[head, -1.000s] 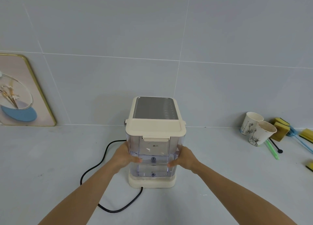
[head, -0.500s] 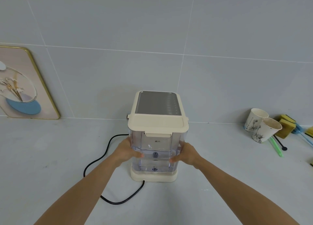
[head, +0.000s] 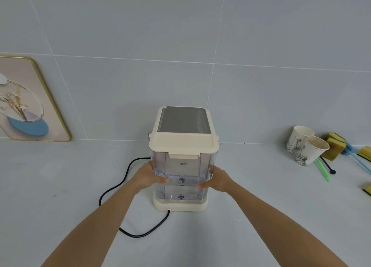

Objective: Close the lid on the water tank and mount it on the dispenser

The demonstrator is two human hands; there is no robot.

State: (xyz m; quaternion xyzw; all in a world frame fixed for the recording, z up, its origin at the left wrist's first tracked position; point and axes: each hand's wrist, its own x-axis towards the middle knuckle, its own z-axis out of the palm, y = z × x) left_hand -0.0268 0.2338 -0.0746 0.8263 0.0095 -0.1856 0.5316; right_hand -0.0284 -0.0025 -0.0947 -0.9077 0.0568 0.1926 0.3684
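on one dispenser, two hands grip one tank

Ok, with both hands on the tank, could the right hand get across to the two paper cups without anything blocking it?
Probably yes. The right hand grips the water tank on its right side, and the counter between it and the paper cups looks bare. It must let go of the tank first; whether the arm stretches that far is uncertain.

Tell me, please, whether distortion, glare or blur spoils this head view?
Head view: the wide angle bows the wall's tile seams; light is soft and even, with no harsh glare; the clear tank shows only faint highlights; both hands and the tank look sharp.
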